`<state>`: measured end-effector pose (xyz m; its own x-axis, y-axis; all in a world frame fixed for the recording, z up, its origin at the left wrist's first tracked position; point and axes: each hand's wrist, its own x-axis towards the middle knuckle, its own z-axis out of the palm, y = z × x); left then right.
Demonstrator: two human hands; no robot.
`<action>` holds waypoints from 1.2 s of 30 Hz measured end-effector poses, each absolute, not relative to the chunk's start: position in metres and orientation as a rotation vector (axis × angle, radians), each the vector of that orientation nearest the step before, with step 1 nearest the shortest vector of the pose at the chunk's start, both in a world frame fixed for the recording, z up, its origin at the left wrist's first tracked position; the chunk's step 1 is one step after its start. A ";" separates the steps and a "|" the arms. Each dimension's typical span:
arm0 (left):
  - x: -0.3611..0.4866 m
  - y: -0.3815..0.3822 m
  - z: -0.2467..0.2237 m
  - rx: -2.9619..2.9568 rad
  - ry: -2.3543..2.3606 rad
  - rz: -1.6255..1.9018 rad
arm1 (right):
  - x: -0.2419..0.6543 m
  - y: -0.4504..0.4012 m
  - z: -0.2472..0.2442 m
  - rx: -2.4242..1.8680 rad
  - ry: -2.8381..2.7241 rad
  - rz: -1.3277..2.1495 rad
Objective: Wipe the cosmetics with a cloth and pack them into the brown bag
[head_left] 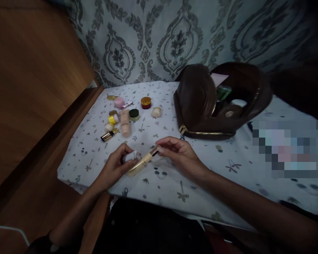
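My left hand (116, 165) is closed around a small white bottle (130, 156). A slim pale yellow tube (140, 166) slants up to the right beside that bottle, its lower end by my left thumb. My right hand (181, 155) pinches the tube's upper end, which looks dark and brownish, between thumb and fingers. Both hands are just above the front of the patterned cloth (161, 187). Beyond my left hand lie a beige squeeze tube (125, 123) and a black-and-gold lipstick (109, 134).
Small jars, among them a pink one (119, 102), a dark-lidded one (134, 114) and a gold-lidded red one (146, 102), stand farther back. An unzipped brown bag (198, 102) holds several items at right. A wooden panel (39, 70) rises at left; a patterned curtain (145, 38) hangs behind.
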<state>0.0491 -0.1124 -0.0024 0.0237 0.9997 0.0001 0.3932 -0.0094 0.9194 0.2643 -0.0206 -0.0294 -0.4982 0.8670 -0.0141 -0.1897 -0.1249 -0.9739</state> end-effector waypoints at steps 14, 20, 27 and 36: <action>0.085 -0.085 0.008 0.891 1.200 1.207 | 0.242 -0.027 -0.012 -0.674 -1.497 1.535; 0.089 -0.078 0.007 0.808 1.249 1.437 | 0.240 -0.051 -0.017 -0.810 -1.681 1.541; 0.090 -0.078 0.005 0.856 1.194 1.500 | 0.243 -0.053 -0.020 -0.716 -1.866 1.488; 0.068 -0.081 0.008 0.941 1.017 1.380 | 0.248 -0.043 -0.024 -0.634 -1.551 1.939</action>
